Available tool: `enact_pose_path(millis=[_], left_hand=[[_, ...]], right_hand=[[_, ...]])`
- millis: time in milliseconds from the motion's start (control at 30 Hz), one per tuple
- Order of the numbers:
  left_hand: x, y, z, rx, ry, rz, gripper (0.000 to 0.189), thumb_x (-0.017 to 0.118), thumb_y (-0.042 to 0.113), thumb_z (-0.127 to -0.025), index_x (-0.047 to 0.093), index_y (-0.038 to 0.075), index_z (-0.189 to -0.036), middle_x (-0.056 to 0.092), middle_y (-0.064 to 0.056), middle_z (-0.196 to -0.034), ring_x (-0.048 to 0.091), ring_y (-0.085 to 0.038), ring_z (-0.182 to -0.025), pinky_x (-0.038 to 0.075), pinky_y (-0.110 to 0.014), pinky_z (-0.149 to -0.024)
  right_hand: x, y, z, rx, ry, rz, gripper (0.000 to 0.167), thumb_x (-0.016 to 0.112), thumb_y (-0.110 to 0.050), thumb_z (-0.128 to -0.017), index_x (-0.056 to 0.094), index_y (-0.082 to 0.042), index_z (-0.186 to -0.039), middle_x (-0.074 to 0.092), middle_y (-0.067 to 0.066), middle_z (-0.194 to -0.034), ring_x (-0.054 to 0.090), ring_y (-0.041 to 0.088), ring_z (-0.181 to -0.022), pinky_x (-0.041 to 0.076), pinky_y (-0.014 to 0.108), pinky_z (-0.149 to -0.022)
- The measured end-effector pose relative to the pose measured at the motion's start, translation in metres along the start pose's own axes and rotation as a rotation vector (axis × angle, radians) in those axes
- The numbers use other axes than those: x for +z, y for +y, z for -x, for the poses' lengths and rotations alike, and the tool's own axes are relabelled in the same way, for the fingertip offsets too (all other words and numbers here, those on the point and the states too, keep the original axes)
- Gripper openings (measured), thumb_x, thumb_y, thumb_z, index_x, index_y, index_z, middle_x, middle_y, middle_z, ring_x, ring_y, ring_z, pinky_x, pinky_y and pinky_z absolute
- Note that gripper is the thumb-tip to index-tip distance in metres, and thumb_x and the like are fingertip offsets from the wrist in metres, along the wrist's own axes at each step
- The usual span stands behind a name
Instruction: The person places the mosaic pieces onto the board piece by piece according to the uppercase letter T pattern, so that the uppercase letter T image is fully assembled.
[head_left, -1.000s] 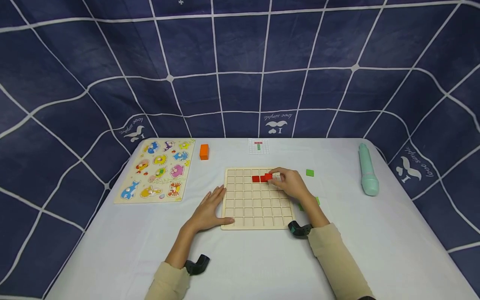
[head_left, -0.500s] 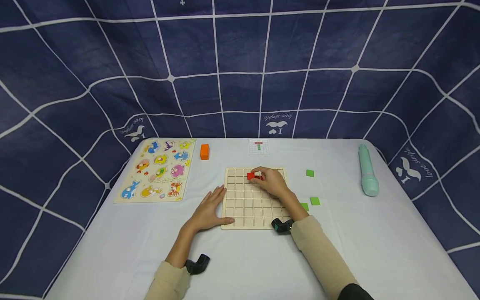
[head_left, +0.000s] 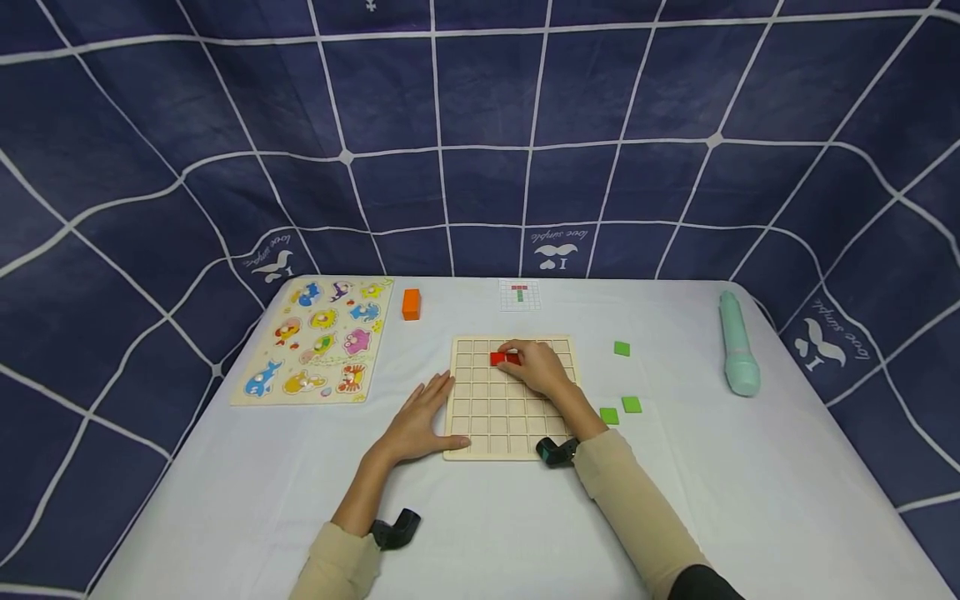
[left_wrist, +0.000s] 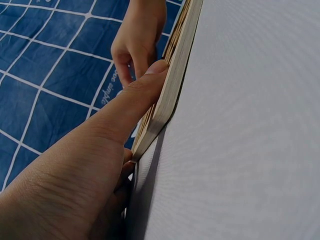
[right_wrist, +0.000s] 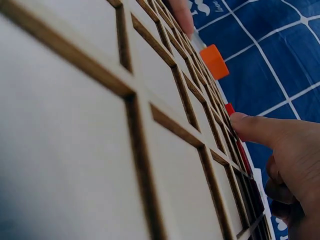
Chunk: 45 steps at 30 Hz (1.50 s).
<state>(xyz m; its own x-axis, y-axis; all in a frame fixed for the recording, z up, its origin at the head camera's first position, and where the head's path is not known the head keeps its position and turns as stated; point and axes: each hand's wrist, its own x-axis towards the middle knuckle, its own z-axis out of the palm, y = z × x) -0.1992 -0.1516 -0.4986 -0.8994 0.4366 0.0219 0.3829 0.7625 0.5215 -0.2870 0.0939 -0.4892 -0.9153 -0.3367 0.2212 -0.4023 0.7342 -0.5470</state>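
A wooden grid board (head_left: 480, 408) lies flat in the middle of the table. My left hand (head_left: 415, 421) rests along its left side, fingers spread and thumb over the near left corner; in the left wrist view that thumb (left_wrist: 145, 82) lies on the board's rim. Over the board's upper rows, my right hand (head_left: 540, 367) pinches a small red square tile (head_left: 497, 359) with thumb and fingertips. A second red tile (head_left: 513, 359) shows beside it, partly behind the thumb. From the right wrist, the thumb tip (right_wrist: 241, 120) is right at the red tile (right_wrist: 229, 108); the other fingers are largely hidden.
Several green tiles (head_left: 632, 405) lie right of the board. Behind it is a pattern card (head_left: 530, 302) with red and green squares. An orange block (head_left: 411, 304) and a sea-animal puzzle (head_left: 315, 350) are at the left, a mint-green microphone-shaped object (head_left: 738, 350) at the right.
My right hand has moved left across the board's upper rows with a red tile and lowered it beside the other red tiles. The left hand has stayed in place.
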Motion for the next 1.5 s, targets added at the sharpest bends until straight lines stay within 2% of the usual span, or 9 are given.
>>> enact_pose_path(millis=[933, 1200, 1500], left_hand=[[0.002, -0.001, -0.001, -0.006, -0.007, 0.003, 0.112, 0.067, 0.067, -0.066, 0.019, 0.009, -0.147, 0.012, 0.000, -0.153, 0.005, -0.014, -0.140, 0.002, -0.032, -0.113], [0.002, -0.001, -0.001, 0.002, -0.001, 0.001, 0.111, 0.068, 0.066, -0.066, 0.019, 0.008, -0.147, 0.013, -0.001, -0.153, 0.006, -0.016, -0.140, 0.002, -0.033, -0.113], [0.002, -0.001, 0.000, 0.009, 0.008, 0.006, 0.112, 0.069, 0.066, -0.066, 0.020, 0.007, -0.147, 0.014, -0.002, -0.153, 0.006, -0.016, -0.140, 0.002, -0.033, -0.113]], right_hand=[[-0.004, 0.001, 0.002, -0.006, -0.014, -0.008, 0.032, 0.069, -0.034, -0.083, 0.069, -0.017, -0.110, 0.038, -0.005, -0.049, 0.028, 0.009, -0.044, 0.025, 0.025, -0.042], [-0.026, 0.010, 0.013, -0.006, 0.031, -0.064, 0.031, 0.070, -0.030, -0.082, 0.068, -0.015, -0.109, 0.040, -0.004, -0.050, 0.031, 0.010, -0.043, 0.030, 0.026, -0.041], [-0.067, 0.054, 0.035, 0.104, 0.104, -0.024, 0.037, 0.073, -0.030, -0.080, 0.067, -0.011, -0.112, 0.038, -0.001, -0.053, 0.030, 0.012, -0.046, 0.027, 0.026, -0.042]])
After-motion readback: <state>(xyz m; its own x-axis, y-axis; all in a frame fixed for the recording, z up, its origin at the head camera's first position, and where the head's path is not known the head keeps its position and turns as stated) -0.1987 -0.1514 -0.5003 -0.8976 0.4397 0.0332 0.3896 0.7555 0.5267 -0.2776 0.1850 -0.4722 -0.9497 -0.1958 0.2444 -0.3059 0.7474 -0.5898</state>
